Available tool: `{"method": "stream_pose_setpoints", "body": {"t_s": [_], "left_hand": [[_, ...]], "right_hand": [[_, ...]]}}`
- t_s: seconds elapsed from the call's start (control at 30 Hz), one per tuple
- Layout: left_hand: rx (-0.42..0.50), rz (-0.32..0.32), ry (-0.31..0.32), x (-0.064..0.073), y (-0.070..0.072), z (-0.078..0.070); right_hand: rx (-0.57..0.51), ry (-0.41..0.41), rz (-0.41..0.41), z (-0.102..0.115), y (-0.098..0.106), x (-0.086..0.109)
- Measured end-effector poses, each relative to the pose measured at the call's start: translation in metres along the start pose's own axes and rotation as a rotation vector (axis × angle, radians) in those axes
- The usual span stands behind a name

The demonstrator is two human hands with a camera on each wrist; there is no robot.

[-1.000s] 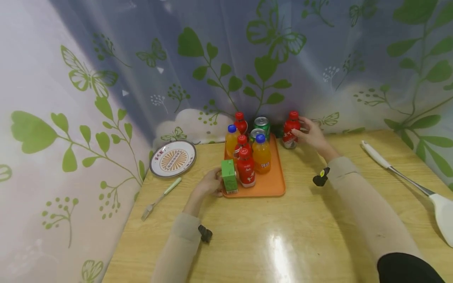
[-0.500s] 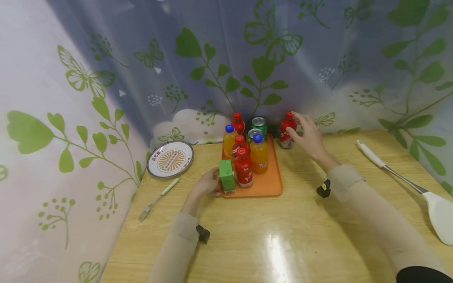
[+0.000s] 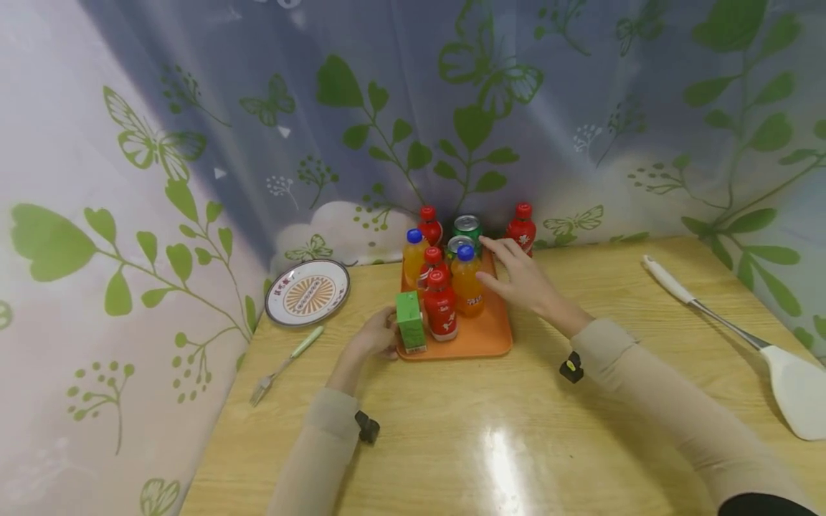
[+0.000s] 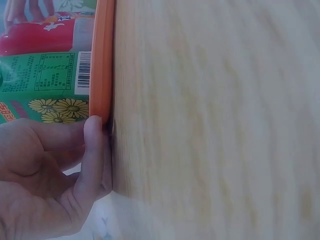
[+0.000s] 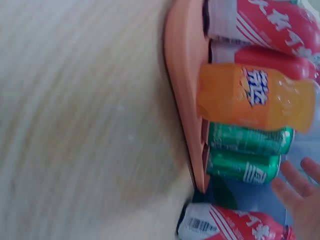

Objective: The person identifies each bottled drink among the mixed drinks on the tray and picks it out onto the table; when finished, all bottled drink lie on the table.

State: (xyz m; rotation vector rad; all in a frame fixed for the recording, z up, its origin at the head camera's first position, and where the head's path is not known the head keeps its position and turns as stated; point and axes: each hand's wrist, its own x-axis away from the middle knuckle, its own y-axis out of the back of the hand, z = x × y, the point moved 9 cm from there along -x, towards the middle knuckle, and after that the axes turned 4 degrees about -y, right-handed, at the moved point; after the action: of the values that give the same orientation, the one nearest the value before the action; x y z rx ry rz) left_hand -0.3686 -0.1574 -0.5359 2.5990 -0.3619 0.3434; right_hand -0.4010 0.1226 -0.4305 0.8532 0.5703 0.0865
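My left hand (image 3: pixel 376 335) is at the front left corner of the orange tray (image 3: pixel 493 344), its fingers pinching the rim (image 4: pixel 101 75) beside a green drink carton (image 3: pixel 411 322). My right hand (image 3: pixel 521 278) hovers with fingers spread, just right of an orange soda bottle (image 3: pixel 467 287) with a blue cap. In the right wrist view its fingertips are close to the top of a green can (image 5: pixel 245 166); contact cannot be told. Several red bottles, including one in front (image 3: pixel 442 308), stand upright on the tray. Another red bottle (image 3: pixel 521 228) stands off the tray, behind my right hand.
To the left lie a patterned plate (image 3: pixel 307 292) and a fork (image 3: pixel 284 365). A white-headed spatula (image 3: pixel 710 315) lies on the right side of the wooden table (image 3: pixel 439 444). A printed curtain (image 3: pixel 387 107) hangs right behind the tray.
My right hand has let go of the red bottle at the back right and moved left, towards the cans and orange soda bottle. The left hand stays at the tray corner.
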Motion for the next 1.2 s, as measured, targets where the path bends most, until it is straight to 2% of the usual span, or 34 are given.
{"method": "stream_pose_setpoints", "body": {"t_s": [0.23, 0.4, 0.57, 0.77, 0.87, 1.03, 1.2], "left_hand": [[0.025, 0.006, 0.009, 0.000, -0.001, 0.005], [0.041, 0.008, 0.016, -0.001, 0.000, 0.006], [0.050, 0.010, 0.007, -0.002, 0.001, 0.005], [0.051, 0.011, -0.003, -0.003, 0.001, 0.004], [0.050, 0.009, -0.009, -0.003, 0.002, 0.003], [0.051, 0.007, -0.013, -0.002, 0.001, 0.002], [0.059, 0.009, -0.004, -0.001, 0.000, 0.004]], "right_hand": [[0.031, -0.079, 0.100, 0.002, -0.025, 0.006], [0.019, -0.131, 0.122, 0.001, -0.033, 0.008], [-0.018, -0.146, 0.093, 0.003, -0.036, 0.005], [-0.191, -0.150, 0.011, 0.006, -0.035, 0.001], [-0.228, -0.151, -0.019, 0.007, -0.033, 0.001], [-0.294, -0.181, -0.038, 0.005, -0.031, 0.002], [-0.390, -0.221, -0.024, 0.004, -0.031, 0.003]]}}
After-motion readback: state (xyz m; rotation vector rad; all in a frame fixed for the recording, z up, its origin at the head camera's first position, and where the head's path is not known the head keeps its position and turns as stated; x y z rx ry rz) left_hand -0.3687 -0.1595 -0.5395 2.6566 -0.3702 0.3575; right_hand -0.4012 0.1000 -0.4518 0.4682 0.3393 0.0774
